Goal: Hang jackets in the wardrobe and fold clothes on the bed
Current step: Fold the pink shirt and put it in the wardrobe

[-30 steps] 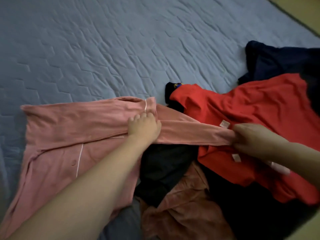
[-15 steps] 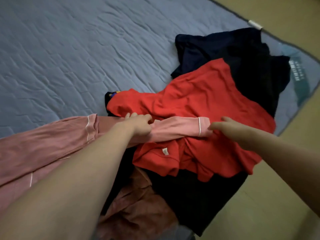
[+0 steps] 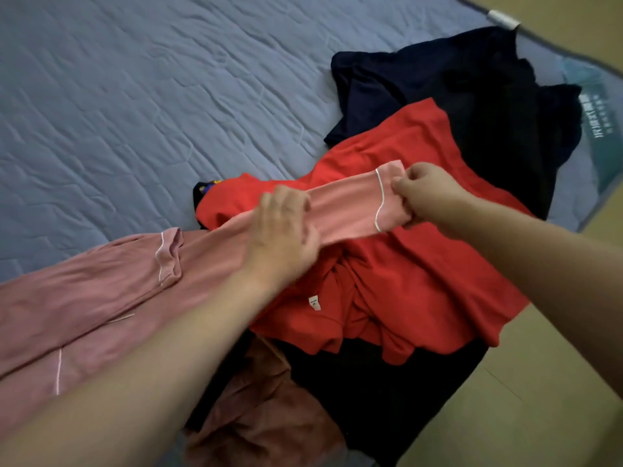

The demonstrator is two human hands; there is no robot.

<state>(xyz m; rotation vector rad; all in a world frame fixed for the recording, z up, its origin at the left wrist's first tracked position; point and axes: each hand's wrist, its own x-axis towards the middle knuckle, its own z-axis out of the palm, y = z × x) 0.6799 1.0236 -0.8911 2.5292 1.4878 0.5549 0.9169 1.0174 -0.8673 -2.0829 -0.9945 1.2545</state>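
A pink shirt with white piping [image 3: 101,291] lies spread on the blue bed [image 3: 135,96] at the left. One of its sleeves [image 3: 350,210] stretches to the right over a red garment [image 3: 421,284]. My left hand [image 3: 283,234] rests on the middle of that sleeve with fingers curled over its edge. My right hand [image 3: 428,193] pinches the cuff at the sleeve's end, just past the white piping line.
A dark navy garment [image 3: 455,96] lies behind the red one near the bed's corner. A black piece [image 3: 387,392] and a brownish-pink piece [image 3: 263,419] lie in the pile at the front. Tan floor [image 3: 539,399] shows to the right.
My right hand has gone from touching the cuff with flat fingers to pinching it. My left hand has slid right along the sleeve. The sleeve now lies stretched between both hands.
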